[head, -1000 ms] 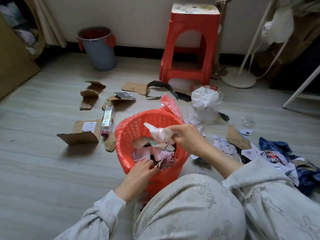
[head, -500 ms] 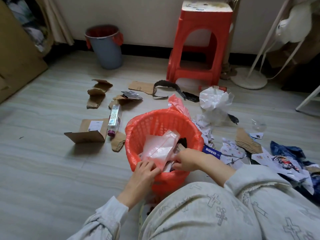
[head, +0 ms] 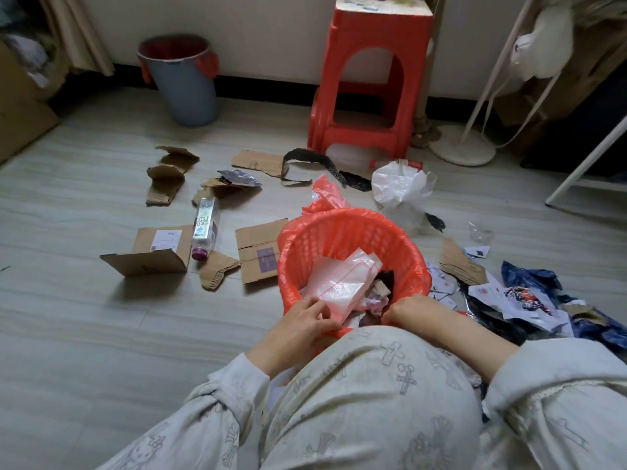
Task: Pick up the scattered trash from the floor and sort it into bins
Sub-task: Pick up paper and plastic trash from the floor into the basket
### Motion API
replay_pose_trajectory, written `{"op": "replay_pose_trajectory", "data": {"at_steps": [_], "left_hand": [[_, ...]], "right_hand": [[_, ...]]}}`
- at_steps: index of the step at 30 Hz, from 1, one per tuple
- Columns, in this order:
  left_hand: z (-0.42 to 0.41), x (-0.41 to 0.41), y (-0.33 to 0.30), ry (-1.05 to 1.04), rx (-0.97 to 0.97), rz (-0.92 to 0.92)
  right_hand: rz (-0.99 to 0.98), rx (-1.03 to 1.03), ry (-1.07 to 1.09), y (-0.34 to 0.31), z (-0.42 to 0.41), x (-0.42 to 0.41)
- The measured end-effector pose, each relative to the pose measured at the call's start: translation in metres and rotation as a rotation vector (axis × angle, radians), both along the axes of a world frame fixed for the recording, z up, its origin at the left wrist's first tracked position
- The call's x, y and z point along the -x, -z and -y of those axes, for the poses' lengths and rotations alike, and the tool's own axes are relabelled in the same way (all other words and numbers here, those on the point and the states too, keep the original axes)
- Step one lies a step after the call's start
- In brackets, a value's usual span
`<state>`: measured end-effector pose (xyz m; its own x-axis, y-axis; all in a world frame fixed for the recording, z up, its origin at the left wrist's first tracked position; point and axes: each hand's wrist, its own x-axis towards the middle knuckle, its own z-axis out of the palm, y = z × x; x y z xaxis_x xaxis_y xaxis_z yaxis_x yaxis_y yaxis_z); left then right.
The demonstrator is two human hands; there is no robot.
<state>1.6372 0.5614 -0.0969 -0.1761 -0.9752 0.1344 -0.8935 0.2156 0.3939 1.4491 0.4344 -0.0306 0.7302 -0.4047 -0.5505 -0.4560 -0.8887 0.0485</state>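
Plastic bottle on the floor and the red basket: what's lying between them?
In the head view, a flat cardboard piece lies between the plastic bottle and the red basket, with a torn cardboard scrap beside it.

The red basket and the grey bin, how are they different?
The red basket has walls full of little holes; the grey bin has solid walls. The basket stands right in front of the person, with trash showing inside; the bin stands far back by the wall, its contents hidden. Both are round, upright and lined with red bags.
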Motion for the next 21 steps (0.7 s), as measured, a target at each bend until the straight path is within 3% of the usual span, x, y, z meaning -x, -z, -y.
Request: {"op": "replay_pose_trajectory", "data": {"at_steps": [9, 15, 21], "left_hand": [[0.041, -0.044, -0.003, -0.163, 0.006, 0.027], [0.037, -0.089, 0.002, -0.344, 0.023, 0.054], [0.037, -0.114, -0.004, -0.489, -0.079, 0.12]], "right_hand": [[0.197, 0.188, 0.106, 0.005, 0.01, -0.047], [0.59, 0.073, 0.06, 0.03, 0.026, -0.087], [0.44, -0.001, 0.099, 0.031, 0.026, -0.101]]}}
